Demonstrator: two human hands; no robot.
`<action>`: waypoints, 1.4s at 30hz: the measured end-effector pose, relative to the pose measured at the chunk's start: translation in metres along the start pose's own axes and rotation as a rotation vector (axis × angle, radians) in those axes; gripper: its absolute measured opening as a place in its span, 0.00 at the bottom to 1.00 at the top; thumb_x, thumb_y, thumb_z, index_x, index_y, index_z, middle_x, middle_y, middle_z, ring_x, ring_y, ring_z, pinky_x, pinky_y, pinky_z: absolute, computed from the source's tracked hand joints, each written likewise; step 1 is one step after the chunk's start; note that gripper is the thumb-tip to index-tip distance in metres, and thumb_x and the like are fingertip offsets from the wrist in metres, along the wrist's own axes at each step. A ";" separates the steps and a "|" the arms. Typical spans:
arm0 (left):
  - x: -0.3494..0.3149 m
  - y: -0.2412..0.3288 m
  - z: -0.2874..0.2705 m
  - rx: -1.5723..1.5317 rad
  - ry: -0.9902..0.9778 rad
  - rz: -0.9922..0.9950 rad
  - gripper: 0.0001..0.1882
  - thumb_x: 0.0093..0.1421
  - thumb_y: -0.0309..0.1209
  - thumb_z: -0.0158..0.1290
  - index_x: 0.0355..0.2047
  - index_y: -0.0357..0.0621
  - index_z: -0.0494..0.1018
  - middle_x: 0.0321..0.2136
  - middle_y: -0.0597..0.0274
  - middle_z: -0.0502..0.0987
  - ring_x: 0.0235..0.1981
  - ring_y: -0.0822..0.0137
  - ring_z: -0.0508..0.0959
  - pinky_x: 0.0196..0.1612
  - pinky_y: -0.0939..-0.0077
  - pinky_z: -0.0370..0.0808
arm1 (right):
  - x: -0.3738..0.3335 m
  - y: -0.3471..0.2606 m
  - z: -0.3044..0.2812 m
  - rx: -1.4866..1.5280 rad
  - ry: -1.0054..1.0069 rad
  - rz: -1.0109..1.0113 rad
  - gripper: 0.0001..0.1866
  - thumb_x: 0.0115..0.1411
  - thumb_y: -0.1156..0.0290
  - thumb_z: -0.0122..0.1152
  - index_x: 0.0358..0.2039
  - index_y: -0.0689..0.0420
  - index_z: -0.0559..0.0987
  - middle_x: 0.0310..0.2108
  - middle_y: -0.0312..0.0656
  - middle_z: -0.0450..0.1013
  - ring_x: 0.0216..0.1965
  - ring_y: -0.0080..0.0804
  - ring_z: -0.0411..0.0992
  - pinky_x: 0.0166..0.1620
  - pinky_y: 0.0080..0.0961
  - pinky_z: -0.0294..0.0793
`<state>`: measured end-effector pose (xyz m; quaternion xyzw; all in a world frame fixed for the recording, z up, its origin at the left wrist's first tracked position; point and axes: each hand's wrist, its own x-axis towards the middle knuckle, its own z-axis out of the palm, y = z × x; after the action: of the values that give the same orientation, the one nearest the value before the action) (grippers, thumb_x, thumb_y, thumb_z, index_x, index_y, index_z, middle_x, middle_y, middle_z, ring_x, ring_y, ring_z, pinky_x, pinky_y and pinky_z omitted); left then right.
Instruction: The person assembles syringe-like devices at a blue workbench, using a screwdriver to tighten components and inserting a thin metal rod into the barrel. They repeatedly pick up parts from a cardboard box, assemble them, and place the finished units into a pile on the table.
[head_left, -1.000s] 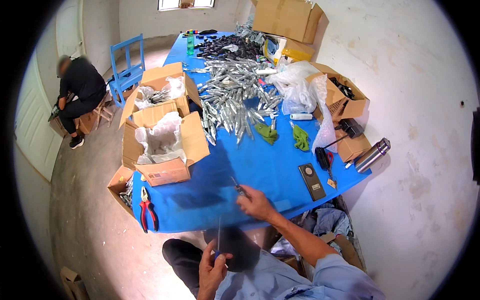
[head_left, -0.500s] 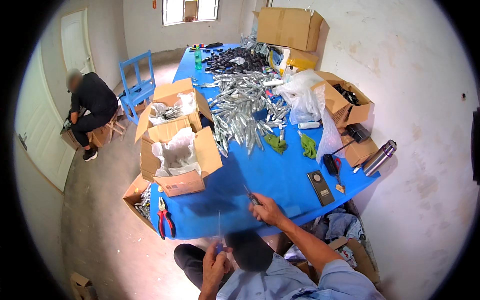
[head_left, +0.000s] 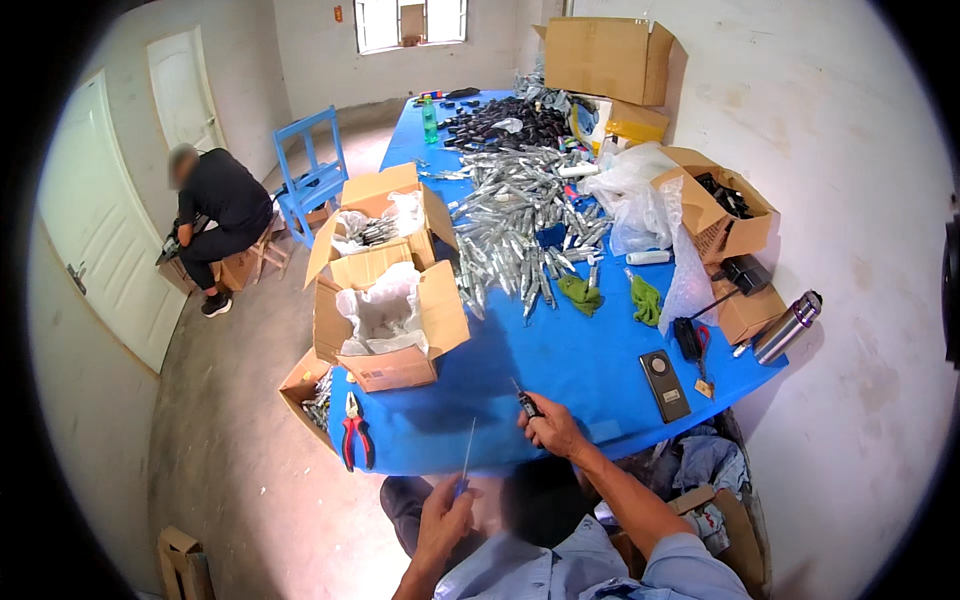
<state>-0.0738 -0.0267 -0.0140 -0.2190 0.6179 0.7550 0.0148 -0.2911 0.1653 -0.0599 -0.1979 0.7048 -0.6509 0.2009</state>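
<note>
My left hand [head_left: 446,516] is closed around the blue handle of a thin screwdriver [head_left: 469,452], just off the table's front edge. Its slim metal shaft points up and slightly right. Above the front of the blue-covered table [head_left: 500,360], my right hand [head_left: 556,431] grips a dark pen-shaped tool [head_left: 528,404] with a thin pointed tip, angled up and left. The two tools are apart. Farther back lies a large heap of silver pen-shaped pieces [head_left: 520,205], many in clear wrapping. Fingers cover part of both handles.
Two open cartons [head_left: 440,310] lined with plastic stand at the left edge. Red-handled pliers [head_left: 356,440] lie near the front left corner. On the right are a dark flat device [head_left: 665,385], green cloths [head_left: 646,300] and a steel flask [head_left: 790,328]. A person [head_left: 225,205] sits beyond the left side.
The whole view has shifted, so the scene sits farther right in the picture. The screwdriver in my left hand now leans more to the right. Both hands keep their holds.
</note>
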 end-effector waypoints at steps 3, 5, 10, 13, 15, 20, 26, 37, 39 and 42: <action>0.003 0.009 0.005 -0.006 0.008 -0.014 0.24 0.70 0.25 0.50 0.66 0.33 0.67 0.44 0.54 0.82 0.20 0.77 0.72 0.21 0.82 0.68 | 0.001 0.000 -0.001 0.023 -0.005 0.002 0.25 0.61 0.77 0.45 0.59 0.64 0.75 0.33 0.38 0.76 0.28 0.23 0.73 0.32 0.24 0.76; 0.011 -0.008 0.003 -0.018 0.032 0.008 0.25 0.70 0.26 0.50 0.66 0.34 0.66 0.44 0.54 0.83 0.20 0.76 0.72 0.21 0.81 0.68 | 0.001 0.002 -0.005 -0.011 -0.049 0.004 0.27 0.62 0.77 0.45 0.62 0.64 0.73 0.34 0.39 0.76 0.28 0.23 0.73 0.32 0.23 0.76; 0.013 -0.004 0.008 -0.042 0.087 0.017 0.26 0.70 0.26 0.52 0.66 0.32 0.65 0.43 0.55 0.84 0.21 0.76 0.72 0.20 0.80 0.68 | 0.003 0.012 -0.013 -0.096 -0.101 -0.007 0.31 0.64 0.77 0.45 0.69 0.65 0.68 0.39 0.41 0.76 0.30 0.23 0.74 0.32 0.23 0.78; 0.014 -0.001 0.010 -0.038 0.127 0.001 0.26 0.70 0.28 0.54 0.66 0.31 0.65 0.42 0.54 0.84 0.21 0.76 0.72 0.20 0.80 0.67 | 0.004 0.011 -0.011 -0.114 -0.103 -0.046 0.30 0.65 0.77 0.45 0.69 0.65 0.68 0.39 0.41 0.77 0.30 0.23 0.74 0.32 0.23 0.78; 0.015 0.005 0.016 -0.033 0.177 -0.003 0.26 0.68 0.31 0.57 0.64 0.34 0.68 0.33 0.62 0.80 0.19 0.77 0.71 0.19 0.80 0.64 | 0.005 0.011 -0.011 -0.125 -0.100 -0.069 0.30 0.66 0.77 0.46 0.69 0.65 0.68 0.39 0.41 0.77 0.30 0.23 0.74 0.32 0.23 0.78; 0.024 0.014 0.031 0.026 0.121 0.066 0.26 0.72 0.30 0.53 0.68 0.35 0.65 0.38 0.58 0.82 0.21 0.77 0.72 0.18 0.81 0.66 | 0.008 0.018 -0.009 -0.190 -0.013 -0.130 0.29 0.67 0.75 0.48 0.69 0.64 0.69 0.36 0.41 0.78 0.30 0.24 0.75 0.33 0.25 0.78; 0.016 -0.003 0.033 0.266 0.171 0.111 0.26 0.69 0.26 0.53 0.67 0.34 0.67 0.51 0.53 0.81 0.47 0.68 0.79 0.49 0.76 0.73 | 0.006 0.014 -0.004 -0.229 -0.030 -0.132 0.25 0.65 0.70 0.55 0.63 0.61 0.75 0.37 0.50 0.82 0.39 0.45 0.82 0.47 0.36 0.80; 0.007 0.009 0.043 0.638 0.290 0.405 0.20 0.64 0.24 0.58 0.57 0.34 0.78 0.45 0.53 0.84 0.46 0.67 0.82 0.52 0.73 0.78 | 0.006 0.010 -0.010 -0.178 -0.096 -0.176 0.28 0.63 0.76 0.52 0.64 0.64 0.74 0.34 0.41 0.81 0.32 0.25 0.78 0.38 0.26 0.80; 0.008 0.017 0.047 0.675 0.296 0.432 0.19 0.64 0.24 0.59 0.56 0.33 0.79 0.41 0.55 0.84 0.42 0.68 0.82 0.48 0.75 0.79 | 0.005 0.008 -0.011 -0.199 -0.107 -0.180 0.27 0.63 0.76 0.53 0.64 0.64 0.75 0.34 0.41 0.81 0.32 0.25 0.77 0.38 0.26 0.79; 0.010 0.023 0.048 0.701 0.291 0.445 0.18 0.65 0.23 0.60 0.55 0.34 0.80 0.37 0.57 0.84 0.36 0.71 0.81 0.43 0.76 0.78 | 0.003 0.000 -0.013 -0.242 -0.123 -0.167 0.27 0.62 0.75 0.55 0.63 0.63 0.76 0.34 0.41 0.81 0.32 0.25 0.77 0.38 0.25 0.79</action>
<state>-0.1048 0.0106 0.0108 -0.1667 0.8644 0.4459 -0.1620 -0.3008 0.1749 -0.0588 -0.3178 0.7456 -0.5624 0.1636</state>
